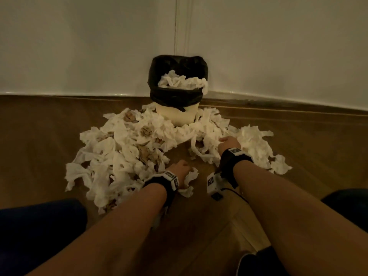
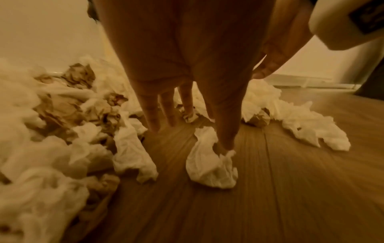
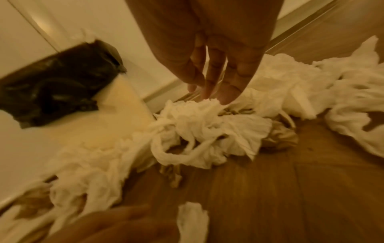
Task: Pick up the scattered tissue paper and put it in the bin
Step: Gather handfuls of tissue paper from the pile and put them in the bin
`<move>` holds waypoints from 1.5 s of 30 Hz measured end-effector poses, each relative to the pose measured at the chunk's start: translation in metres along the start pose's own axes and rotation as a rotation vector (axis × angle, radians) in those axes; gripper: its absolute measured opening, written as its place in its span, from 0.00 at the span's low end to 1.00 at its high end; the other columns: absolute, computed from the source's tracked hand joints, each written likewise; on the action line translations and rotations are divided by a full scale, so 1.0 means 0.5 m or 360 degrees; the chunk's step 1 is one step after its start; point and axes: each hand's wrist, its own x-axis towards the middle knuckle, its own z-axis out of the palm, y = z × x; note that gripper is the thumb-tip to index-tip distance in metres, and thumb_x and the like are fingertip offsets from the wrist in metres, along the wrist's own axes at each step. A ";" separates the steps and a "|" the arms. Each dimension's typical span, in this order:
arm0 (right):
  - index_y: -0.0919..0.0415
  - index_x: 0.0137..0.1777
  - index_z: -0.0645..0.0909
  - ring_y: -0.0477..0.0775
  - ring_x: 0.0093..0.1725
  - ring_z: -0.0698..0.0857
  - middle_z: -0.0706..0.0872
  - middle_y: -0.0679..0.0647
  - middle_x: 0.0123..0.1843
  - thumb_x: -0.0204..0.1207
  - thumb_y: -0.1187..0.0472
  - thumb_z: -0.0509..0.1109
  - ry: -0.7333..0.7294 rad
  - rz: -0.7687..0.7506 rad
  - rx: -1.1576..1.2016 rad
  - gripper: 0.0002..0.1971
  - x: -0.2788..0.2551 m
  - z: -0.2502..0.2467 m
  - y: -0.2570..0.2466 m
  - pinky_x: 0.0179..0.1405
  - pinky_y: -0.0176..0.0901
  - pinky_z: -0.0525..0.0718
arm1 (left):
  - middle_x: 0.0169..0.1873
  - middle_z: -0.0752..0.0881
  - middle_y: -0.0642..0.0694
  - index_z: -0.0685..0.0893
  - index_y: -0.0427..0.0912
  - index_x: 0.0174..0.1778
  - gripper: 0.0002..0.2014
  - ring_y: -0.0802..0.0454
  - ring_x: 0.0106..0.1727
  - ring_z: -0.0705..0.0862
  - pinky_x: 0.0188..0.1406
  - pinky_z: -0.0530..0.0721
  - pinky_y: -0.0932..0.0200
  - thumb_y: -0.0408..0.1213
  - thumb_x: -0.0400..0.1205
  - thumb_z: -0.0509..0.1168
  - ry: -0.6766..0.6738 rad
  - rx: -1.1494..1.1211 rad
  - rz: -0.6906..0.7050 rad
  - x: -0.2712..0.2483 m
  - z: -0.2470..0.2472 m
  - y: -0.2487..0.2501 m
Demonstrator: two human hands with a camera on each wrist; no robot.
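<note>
A cream bin (image 1: 177, 114) with a black liner (image 1: 177, 64) stands against the wall, white tissue heaped at its top. Crumpled white and brown tissue paper (image 1: 119, 156) lies spread on the wooden floor around it. My left hand (image 1: 179, 168) is low over the floor with straight fingers (image 2: 185, 105); one fingertip touches a small white tissue piece (image 2: 209, 166) at the pile's near edge. My right hand (image 1: 228, 142) reaches into the right-hand tissue (image 1: 253, 144), its straight fingertips (image 3: 209, 85) resting on a white clump (image 3: 207, 125) beside the bin (image 3: 116, 115).
White walls meet in a corner just behind the bin, with a baseboard (image 1: 278, 100) along the floor. My knees in dark cloth (image 1: 39, 226) sit at both lower sides. Bare wood floor (image 1: 189, 226) lies between my forearms.
</note>
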 end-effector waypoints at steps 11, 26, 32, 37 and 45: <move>0.54 0.70 0.76 0.65 0.79 0.59 0.58 0.61 0.81 0.82 0.59 0.59 -0.0229 0.0023 -0.0879 0.18 -0.008 0.046 0.126 0.78 0.57 0.62 | 0.78 0.57 0.44 0.65 0.53 0.75 0.25 0.37 0.74 0.64 0.67 0.73 0.41 0.43 0.82 0.63 -0.0081 0.0242 0.0044 0.015 0.067 0.026; 0.60 0.78 0.60 0.69 0.77 0.60 0.60 0.62 0.78 0.78 0.62 0.64 -0.0006 -0.0091 -0.0890 0.29 -0.010 0.069 0.192 0.78 0.60 0.60 | 0.62 0.78 0.40 0.74 0.40 0.64 0.13 0.42 0.57 0.82 0.47 0.80 0.51 0.32 0.84 0.57 -0.0212 0.0060 0.0015 0.029 0.066 0.049; 0.62 0.82 0.49 0.68 0.80 0.58 0.56 0.64 0.82 0.83 0.49 0.57 -0.0005 0.0105 -0.0877 0.33 0.010 0.068 0.241 0.78 0.58 0.59 | 0.66 0.72 0.39 0.71 0.42 0.70 0.17 0.40 0.59 0.79 0.55 0.80 0.50 0.33 0.85 0.53 0.0031 -0.0097 0.0012 0.034 0.071 0.036; 0.59 0.78 0.58 0.67 0.79 0.60 0.63 0.60 0.80 0.83 0.47 0.52 -0.0101 0.0164 -0.0988 0.27 0.015 0.075 0.251 0.77 0.61 0.56 | 0.67 0.70 0.37 0.77 0.42 0.65 0.15 0.39 0.58 0.79 0.55 0.80 0.50 0.29 0.83 0.57 0.0269 -0.0274 -0.0102 0.033 0.081 0.030; 0.61 0.64 0.71 0.64 0.60 0.80 0.78 0.61 0.61 0.76 0.54 0.67 0.0018 0.0273 -0.0253 0.20 0.018 0.064 0.242 0.61 0.56 0.81 | 0.55 0.82 0.41 0.83 0.40 0.53 0.12 0.44 0.56 0.83 0.46 0.77 0.58 0.30 0.84 0.53 0.0215 -0.0721 -0.0366 0.031 0.036 0.038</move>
